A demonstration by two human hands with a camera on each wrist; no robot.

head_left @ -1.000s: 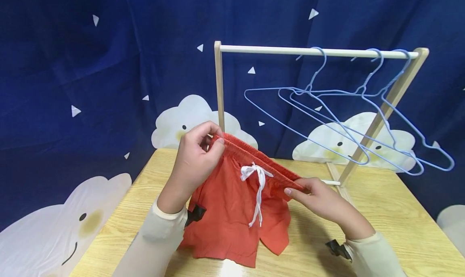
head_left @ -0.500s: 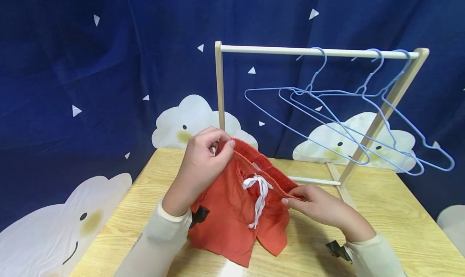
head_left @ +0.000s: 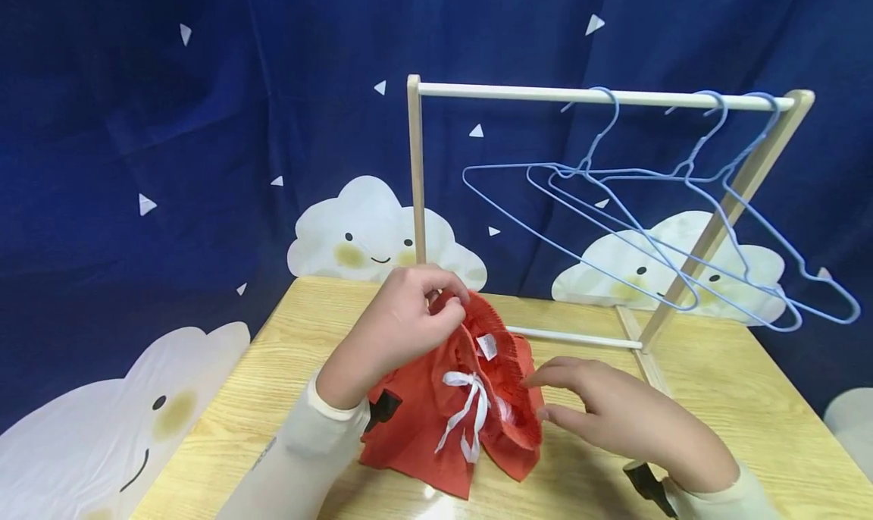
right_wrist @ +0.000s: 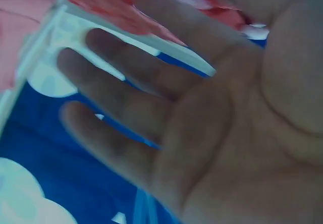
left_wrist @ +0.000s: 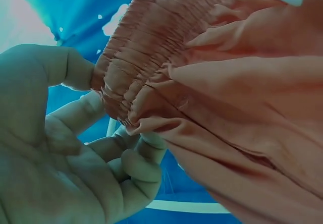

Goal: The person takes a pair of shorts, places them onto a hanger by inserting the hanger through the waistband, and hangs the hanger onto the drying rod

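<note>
Red shorts (head_left: 423, 421) with a gathered elastic waistband and a white drawstring bow (head_left: 470, 402) hang in front of me, their legs down at the table. My left hand (head_left: 402, 323) pinches the waistband's far left end between thumb and index finger; the left wrist view shows that grip on the waistband (left_wrist: 136, 52). The waist gapes toward the right, and a white label (head_left: 487, 346) shows inside. Beside the waistband's right edge is my right hand (head_left: 607, 414), its fingers spread and relaxed, gripping nothing. In the right wrist view its fingers (right_wrist: 116, 93) are extended.
Behind the shorts stands a wooden garment rack (head_left: 505, 92) on the wood-grain table (head_left: 273, 353). Blue wire hangers (head_left: 586, 167) hang from its bar toward the right. A dark blue curtain (head_left: 204, 126) with clouds and triangles forms the backdrop.
My right hand has let go of the waistband and opened. The left hand has moved right and lower with its end, and the waist opening has turned and widened toward the right.
</note>
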